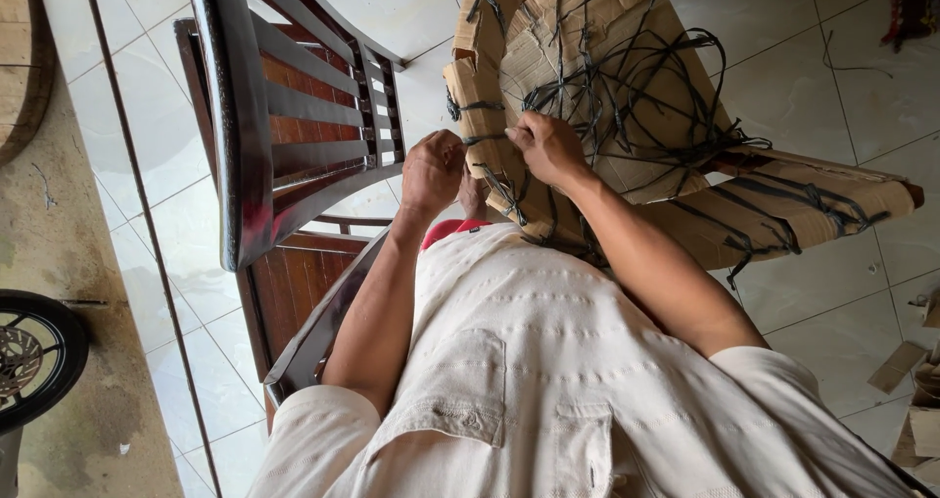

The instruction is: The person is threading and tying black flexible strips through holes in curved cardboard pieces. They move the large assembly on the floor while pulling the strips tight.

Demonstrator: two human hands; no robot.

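A piece of furniture wrapped in brown cardboard (587,57) lies in front of me, bound with many tangled black straps (646,77). My left hand (431,170) is closed in a fist on the end of one black strap (485,138) at the near edge of the cardboard. My right hand (548,145) pinches the same strap right beside it, resting on the cardboard. Both forearms reach out from my cream shirt. A cardboard-wrapped leg (803,204) with black strapping sticks out to the right.
A dark wooden chair (294,126) with a slatted back stands close on the left, touching my left arm. A wheel with a brake disc (29,356) sits at the lower left on concrete. Cardboard scraps (916,400) lie on the white tiled floor (803,87) at the right.
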